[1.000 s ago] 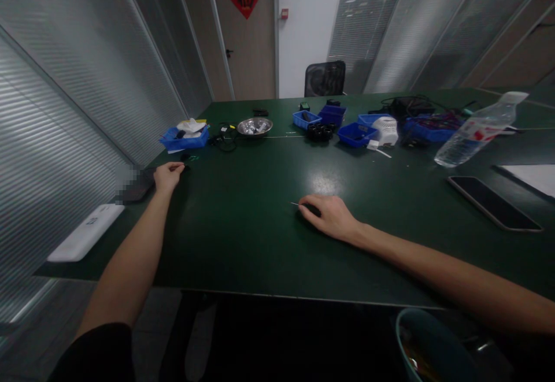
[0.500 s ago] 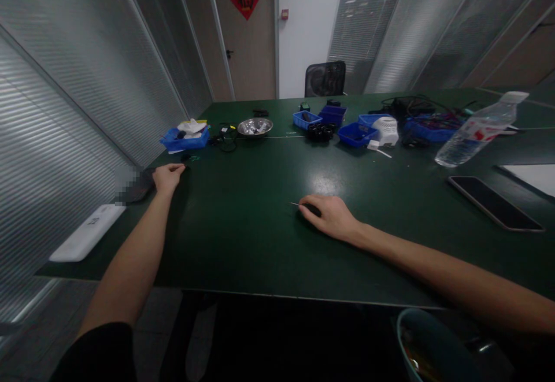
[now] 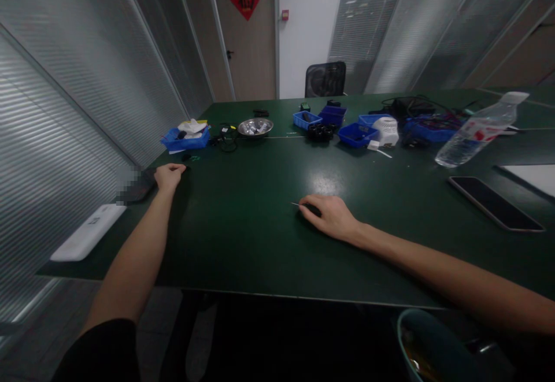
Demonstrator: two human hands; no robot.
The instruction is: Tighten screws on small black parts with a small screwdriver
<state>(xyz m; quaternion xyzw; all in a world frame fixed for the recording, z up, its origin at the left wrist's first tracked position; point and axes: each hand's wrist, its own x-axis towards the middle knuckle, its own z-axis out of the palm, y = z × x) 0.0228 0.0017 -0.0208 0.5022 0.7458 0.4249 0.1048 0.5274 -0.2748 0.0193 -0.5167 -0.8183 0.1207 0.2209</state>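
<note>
My left hand [image 3: 168, 176] reaches out over the left side of the green table [image 3: 243, 243]. Its thumb and forefinger are pinched together; a tiny dark bit shows at the fingertips, too small to name. Just beyond them lie small dark and green bits [image 3: 191, 158]. Resting on the table near the middle, my right hand [image 3: 329, 215] is closed in a pinch. From its fingertips a thin, pale, needle-like piece [image 3: 295, 204] sticks out to the left; its other end is hidden by the fingers.
Around the far side stand a blue bin [image 3: 197, 141], a metal bowl [image 3: 255, 134], another blue bin [image 3: 356, 134] and cables [image 3: 407, 107]. On the right are a plastic bottle [image 3: 477, 130] and a phone [image 3: 494, 203]. A white case [image 3: 89, 233] lies left, a bucket [image 3: 403, 336] below the edge.
Almost nothing differs. My left hand has shifted very slightly to the right, still pinched; my right hand stays in place with the thin piece.
</note>
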